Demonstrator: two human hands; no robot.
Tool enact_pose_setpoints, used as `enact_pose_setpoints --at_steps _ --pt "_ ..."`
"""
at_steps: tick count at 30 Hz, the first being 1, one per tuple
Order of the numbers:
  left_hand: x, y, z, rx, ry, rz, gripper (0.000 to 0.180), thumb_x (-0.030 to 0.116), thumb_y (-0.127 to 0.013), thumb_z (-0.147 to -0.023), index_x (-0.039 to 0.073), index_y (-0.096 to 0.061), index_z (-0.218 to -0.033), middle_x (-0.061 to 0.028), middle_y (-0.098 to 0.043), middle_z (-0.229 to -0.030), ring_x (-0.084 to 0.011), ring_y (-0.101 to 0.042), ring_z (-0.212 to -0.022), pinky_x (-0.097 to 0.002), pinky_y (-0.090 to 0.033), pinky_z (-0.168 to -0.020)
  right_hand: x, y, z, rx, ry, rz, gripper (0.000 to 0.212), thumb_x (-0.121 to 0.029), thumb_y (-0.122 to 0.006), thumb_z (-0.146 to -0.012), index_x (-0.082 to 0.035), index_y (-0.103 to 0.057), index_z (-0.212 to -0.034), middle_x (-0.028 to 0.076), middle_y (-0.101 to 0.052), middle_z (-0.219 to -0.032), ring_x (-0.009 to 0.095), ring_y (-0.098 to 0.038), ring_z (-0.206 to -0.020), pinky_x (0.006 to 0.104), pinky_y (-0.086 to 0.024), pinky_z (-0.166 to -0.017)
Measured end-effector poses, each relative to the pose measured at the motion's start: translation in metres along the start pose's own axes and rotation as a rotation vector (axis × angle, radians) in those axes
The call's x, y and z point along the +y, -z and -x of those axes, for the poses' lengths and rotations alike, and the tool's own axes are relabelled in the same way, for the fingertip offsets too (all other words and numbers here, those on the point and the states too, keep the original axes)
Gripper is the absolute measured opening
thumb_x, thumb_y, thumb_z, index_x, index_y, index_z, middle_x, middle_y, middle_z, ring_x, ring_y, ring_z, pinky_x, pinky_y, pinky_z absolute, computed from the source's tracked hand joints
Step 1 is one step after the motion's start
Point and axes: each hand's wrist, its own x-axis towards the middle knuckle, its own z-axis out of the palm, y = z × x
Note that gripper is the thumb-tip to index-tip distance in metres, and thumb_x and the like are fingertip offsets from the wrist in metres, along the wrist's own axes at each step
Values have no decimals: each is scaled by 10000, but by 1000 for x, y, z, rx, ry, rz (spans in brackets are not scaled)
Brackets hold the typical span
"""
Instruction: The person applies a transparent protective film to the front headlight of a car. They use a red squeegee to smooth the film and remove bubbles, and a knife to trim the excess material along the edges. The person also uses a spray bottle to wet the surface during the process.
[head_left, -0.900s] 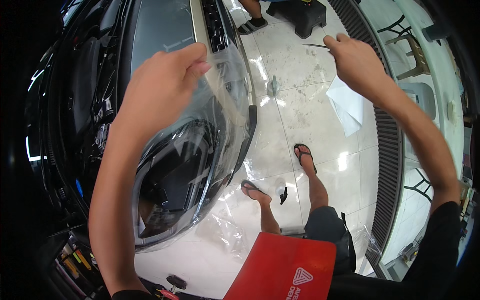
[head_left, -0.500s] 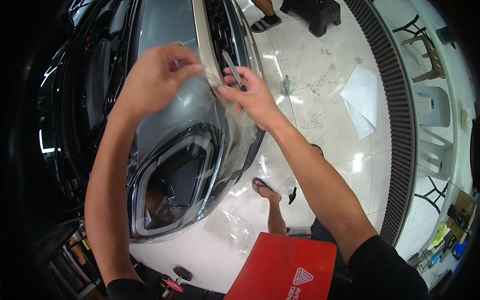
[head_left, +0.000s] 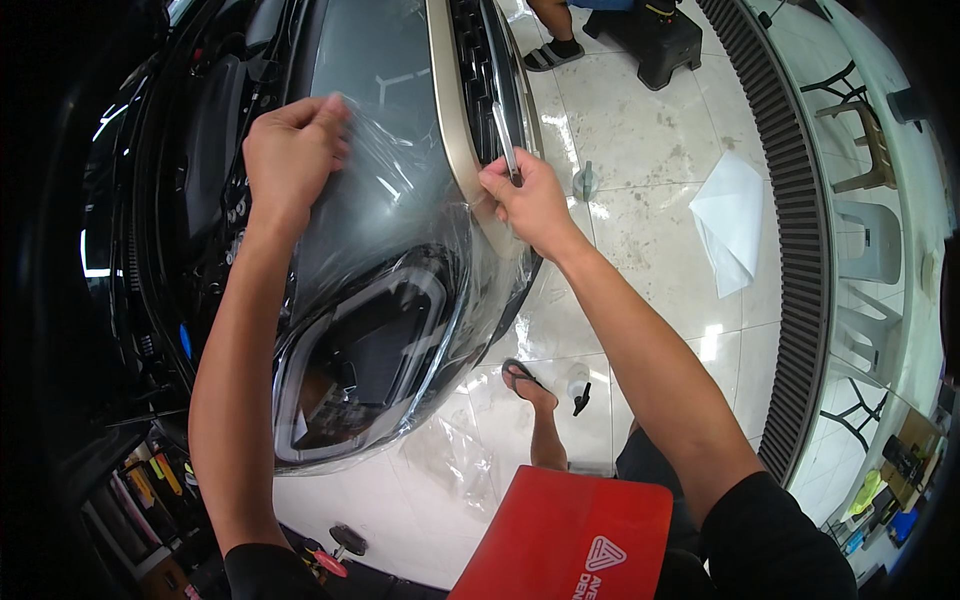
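Your left hand (head_left: 292, 150) pinches the clear film (head_left: 400, 200) at its upper edge—the sheet runs lengthwise down over the headlight (head_left: 360, 360)—while your right hand (head_left: 525, 200), fist closed on a thin grey tool (head_left: 505, 140), sits at the film's right border.

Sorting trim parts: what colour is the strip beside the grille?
The strip is pale gold or beige, in the head view.

Glossy clear plastic film (head_left: 400, 200)

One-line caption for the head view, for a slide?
Left hand lifts clear film off car headlight; right hand presses slim tool along grille edge.
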Motion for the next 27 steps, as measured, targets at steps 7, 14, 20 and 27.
enact_pose_setpoints --at_steps 7,14,20,27 --pt "-54 44 -44 196 111 230 235 207 -696 -1017 -4 -779 -959 -20 -686 -779 -83 -603 -669 -246 -443 -581 1 3 2 -24 -49 -66 162 -168 -749 -964 -40 -652 -981 13 -640 -789 82 -558 -617 251 -455 -536" --pt "-105 87 -86 360 131 77 292 308 -713 -993 32 -808 -982 -48 -742 -821 -122 -670 -727 -279 -505 -681 -3 26 2 96 28 -109 376 -242 -792 -937 -34 -693 -1233 44 -697 -1044 72 -569 -695 240 -466 -567" --pt "-170 182 -100 712 289 -292 325 371 -741 -959 65 -834 -1019 -55 -790 -842 -134 -719 -744 -287 -541 -690 -18 97 37 202 -65 19 360 -262 -692 -1017 -11 -654 -1272 40 -712 -1156 15 -421 -624 227 -415 -572" --pt "-58 168 -67 340 88 527 254 260 -619 -1064 35 -707 -1143 25 -622 -852 -8 -477 -635 -171 -381 -532 7 170 123 388 -245 91 319 -259 -625 -1046 -8 -650 -1241 66 -709 -1122 29 -355 -536 226 -384 -514"
